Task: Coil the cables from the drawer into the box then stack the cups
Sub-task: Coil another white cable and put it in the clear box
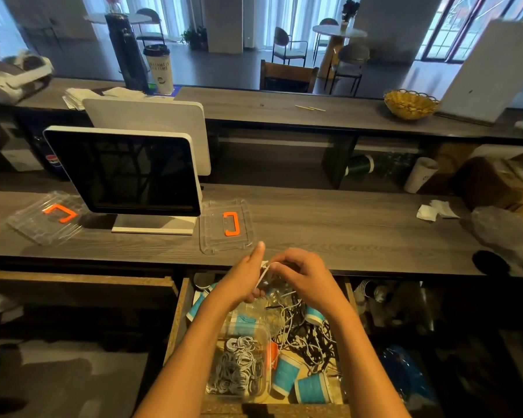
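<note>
Both my hands are raised over the open wooden drawer (178,321), working a white cable (261,276) between them. My left hand (246,274) grips the cable's loops, index finger pointing up. My right hand (302,273) pinches the cable's upper end with curled fingers. Below, a tangle of black and white cables (305,333) fills the drawer's right half. A clear plastic box (239,369) in the drawer holds coiled grey-white cables. Blue paper cups (284,378) lie loose around the box and cables.
Two clear lids with orange handles lie on the dark wooden counter (344,230): one lid (225,226) just beyond my hands, another lid (47,215) at the left. A POS monitor (127,173) stands between them. Crumpled tissues (435,209) and a plastic bag (507,233) sit at the right.
</note>
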The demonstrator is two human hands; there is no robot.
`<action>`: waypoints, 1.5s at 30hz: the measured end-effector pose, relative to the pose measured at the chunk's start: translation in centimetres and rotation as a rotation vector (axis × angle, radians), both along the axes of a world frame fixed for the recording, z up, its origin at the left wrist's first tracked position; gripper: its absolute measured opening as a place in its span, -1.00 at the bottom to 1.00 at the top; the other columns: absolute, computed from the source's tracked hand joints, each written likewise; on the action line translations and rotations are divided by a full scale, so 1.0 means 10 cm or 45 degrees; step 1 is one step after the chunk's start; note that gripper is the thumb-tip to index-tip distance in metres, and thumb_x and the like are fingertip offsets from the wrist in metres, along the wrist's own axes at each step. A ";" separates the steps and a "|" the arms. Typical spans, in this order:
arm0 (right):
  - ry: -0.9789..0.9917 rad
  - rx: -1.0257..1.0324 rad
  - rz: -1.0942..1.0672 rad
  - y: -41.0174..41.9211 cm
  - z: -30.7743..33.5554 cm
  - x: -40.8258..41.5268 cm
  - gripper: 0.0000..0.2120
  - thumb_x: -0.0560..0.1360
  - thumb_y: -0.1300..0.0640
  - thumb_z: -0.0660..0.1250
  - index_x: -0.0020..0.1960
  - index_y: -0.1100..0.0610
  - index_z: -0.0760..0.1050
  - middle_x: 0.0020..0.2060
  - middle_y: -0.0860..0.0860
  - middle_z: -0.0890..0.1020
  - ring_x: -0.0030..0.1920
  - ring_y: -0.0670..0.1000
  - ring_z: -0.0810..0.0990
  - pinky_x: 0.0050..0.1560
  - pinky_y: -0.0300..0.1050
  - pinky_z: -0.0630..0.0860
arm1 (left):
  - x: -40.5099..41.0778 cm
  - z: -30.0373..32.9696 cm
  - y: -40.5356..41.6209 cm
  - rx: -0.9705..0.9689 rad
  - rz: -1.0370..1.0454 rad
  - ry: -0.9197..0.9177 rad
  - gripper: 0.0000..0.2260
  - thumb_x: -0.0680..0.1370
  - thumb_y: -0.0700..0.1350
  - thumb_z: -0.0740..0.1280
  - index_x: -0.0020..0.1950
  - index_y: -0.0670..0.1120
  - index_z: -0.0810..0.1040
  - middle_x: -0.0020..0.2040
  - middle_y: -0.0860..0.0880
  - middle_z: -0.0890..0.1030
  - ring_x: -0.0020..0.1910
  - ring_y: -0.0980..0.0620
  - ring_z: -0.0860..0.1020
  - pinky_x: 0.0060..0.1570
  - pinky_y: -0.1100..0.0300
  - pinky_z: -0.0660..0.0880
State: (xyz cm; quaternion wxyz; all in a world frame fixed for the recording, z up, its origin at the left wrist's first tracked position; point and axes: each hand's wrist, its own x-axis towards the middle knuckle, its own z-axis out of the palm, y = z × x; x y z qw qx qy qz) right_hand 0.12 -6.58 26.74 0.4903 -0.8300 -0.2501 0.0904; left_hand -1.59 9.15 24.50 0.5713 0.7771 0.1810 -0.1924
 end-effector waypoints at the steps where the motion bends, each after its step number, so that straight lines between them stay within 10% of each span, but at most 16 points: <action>1: -0.029 0.018 -0.063 0.02 -0.04 0.00 -0.91 0.55 0.18 0.37 -0.07 0.08 0.65 -0.26 -0.12 0.62 -0.22 -0.19 0.59 -0.17 -0.30 0.49 | -0.03 0.02 -0.01 -0.135 -0.029 0.049 -0.33 0.59 0.39 -0.12 0.31 -0.06 0.47 -0.12 -0.14 0.58 -0.38 0.08 0.52 -0.46 0.28 0.29; 9: -0.016 -0.058 -0.204 0.10 -0.24 0.01 -0.90 0.55 -0.01 0.35 -0.08 -0.03 0.61 -0.22 -0.11 0.63 -0.19 -0.13 0.59 -0.10 0.03 0.56 | -0.10 0.06 -0.07 -0.680 -0.060 0.192 -0.28 0.56 0.44 -0.12 0.40 -0.03 0.42 -0.25 -0.08 0.56 -0.50 0.09 0.43 -0.63 0.37 0.10; 14: -0.040 -0.127 -0.371 0.21 -0.30 -0.02 -0.72 0.55 -0.13 0.28 -0.18 0.04 0.59 -0.35 -0.05 0.63 -0.29 -0.05 0.60 -0.17 0.09 0.56 | -0.08 0.09 -0.12 -0.771 0.051 0.294 -0.25 0.54 0.46 -0.13 0.02 -0.15 0.53 -0.41 -0.12 0.48 -0.58 0.13 0.30 -0.66 0.38 0.11; 21: 0.144 0.109 -0.437 0.32 -0.26 -0.07 -0.74 0.57 -0.01 0.33 -0.17 0.16 0.56 -0.33 0.06 0.62 -0.30 0.09 0.61 -0.22 0.08 0.55 | -0.08 0.07 -0.11 -0.805 0.068 0.221 -0.29 0.54 0.46 -0.11 -0.01 -0.11 0.51 -0.41 -0.10 0.46 -0.55 0.08 0.32 -0.65 0.37 0.18; 30: 0.078 0.386 -0.997 0.18 -0.35 0.01 -0.72 0.60 0.08 0.31 -0.25 0.17 0.55 -0.44 -0.03 0.52 -0.41 -0.09 0.44 -0.34 -0.09 0.38 | -0.10 -0.06 -0.17 -0.068 -0.150 -0.427 -0.68 0.68 0.09 0.16 -0.13 -0.07 0.50 -0.33 -0.07 0.56 -0.54 0.08 0.49 -0.50 0.22 0.40; 35: 0.265 0.355 -0.725 0.03 -0.24 0.07 -0.67 0.61 0.02 0.28 -0.21 0.21 0.58 -0.43 0.01 0.52 -0.39 -0.02 0.43 -0.31 -0.04 0.39 | -0.11 -0.10 -0.13 0.298 -0.216 -0.727 -0.70 0.69 -0.04 0.15 -0.24 0.06 0.40 -0.40 0.10 0.43 -0.42 0.22 0.40 -0.32 0.20 0.34; 45: 0.166 0.458 -0.440 -0.32 -0.10 0.18 -0.81 0.49 0.28 0.42 -0.06 0.01 0.68 -0.23 -0.08 0.73 -0.17 -0.13 0.68 -0.12 -0.30 0.55 | -0.16 0.13 0.08 -0.044 -0.572 -0.590 -0.68 0.68 -0.02 0.17 -0.07 -0.25 0.51 -0.46 0.10 0.44 -0.53 0.22 0.36 -0.48 0.30 0.29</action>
